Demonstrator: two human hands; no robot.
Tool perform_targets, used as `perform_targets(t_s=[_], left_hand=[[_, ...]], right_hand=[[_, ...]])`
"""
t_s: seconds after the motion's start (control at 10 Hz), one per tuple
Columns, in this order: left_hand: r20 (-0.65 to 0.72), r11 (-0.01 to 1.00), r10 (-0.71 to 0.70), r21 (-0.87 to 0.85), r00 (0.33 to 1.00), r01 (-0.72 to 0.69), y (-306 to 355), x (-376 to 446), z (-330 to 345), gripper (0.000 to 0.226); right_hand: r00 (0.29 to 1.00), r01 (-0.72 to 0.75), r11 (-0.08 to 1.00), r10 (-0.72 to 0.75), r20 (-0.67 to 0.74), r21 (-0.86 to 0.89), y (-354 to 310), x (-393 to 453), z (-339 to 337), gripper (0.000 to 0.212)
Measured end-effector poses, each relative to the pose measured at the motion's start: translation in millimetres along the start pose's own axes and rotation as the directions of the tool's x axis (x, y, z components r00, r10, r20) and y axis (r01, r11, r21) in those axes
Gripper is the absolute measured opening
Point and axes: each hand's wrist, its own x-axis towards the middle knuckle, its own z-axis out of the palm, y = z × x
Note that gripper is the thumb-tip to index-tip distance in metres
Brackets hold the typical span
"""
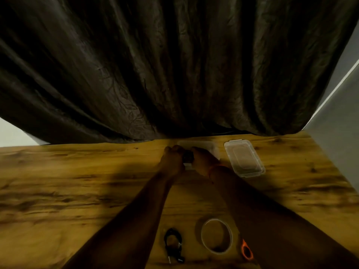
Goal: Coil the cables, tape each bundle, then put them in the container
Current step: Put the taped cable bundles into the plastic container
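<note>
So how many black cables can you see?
2: one cable bundle held between both hands over the container, one coiled cable on the near table edge. More may be hidden.

A wooden desk with dark, streaked grain carries everything here. Toward its far edge sits a clear plastic container, partly hidden behind the person's arms, and just to its right lies the clear lid, flat on the wood. Near the front edge lie a small coiled black cable, a roll of clear tape lying flat to the right of it, and, further right, orange-handled scissors, partly covered by an arm.
</note>
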Motion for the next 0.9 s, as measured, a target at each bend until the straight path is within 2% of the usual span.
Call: perform_targets(t_s=[0.1,0.2,0.3,0.4,0.5,0.6,0.7,0.8,0.9], left_hand=[[0.043,0.998,-0.033,0.06,0.999,0.031,3.0,-9.4,-3.7,0.052],[0.017,0.998,-0.022,0.061,1.0,0.021,1.3,-9.6,-2.2,0.05],[-0.063,0.996,0.077,0.058,0.995,-0.074,1.4,-14.6,-6.1,0.045],[-0.228,0.985,0.013,-0.164,0.974,-0.052,-1.4,-34.6,-14.7,0.036],[-0.192,0.966,-0.132,-0.246,0.973,0.083,-2.7,-87.0,-15.7,0.027],[-0.039,0.964,-0.183,-0.206,0.982,0.171,-8.6,-126.6,-5.9,0.032],[0.052,0.964,-0.208,-0.156,0.977,0.214,-12.9,-160.5,3.0,0.039],[0.146,0.976,-0.196,-0.066,0.97,0.207,-12.7,-193.6,14.7,0.042],[0.196,0.984,-0.174,-0.011,0.965,0.18,-13.2,-203.7,18.9,0.049]], right_hand=[[1.0,0.023,0.994,-0.021,0.023,-0.105,-0.1,0.8,3.0,0.045],[0.999,0.021,0.987,-0.013,0.052,-0.158,1.4,1.5,5.0,0.044],[0.999,0.035,0.991,-0.032,0.031,-0.127,4.2,2.1,6.2,0.046],[0.941,0.094,0.995,-0.095,-0.324,-0.019,9.1,-13.0,-1.2,0.05],[0.881,0.213,0.977,-0.19,-0.433,0.003,2.7,-67.1,11.2,0.032],[0.913,0.28,0.959,-0.279,-0.296,-0.04,-4.0,-105.8,45.1,0.016],[0.943,0.294,0.952,-0.303,-0.135,-0.081,-8.0,-132.9,76.7,0.029],[0.967,0.211,0.966,-0.185,0.176,-0.148,-17.7,-149.3,91.2,0.05],[0.964,0.2,0.966,-0.166,0.206,-0.162,-26.7,-151.2,89.2,0.049]])
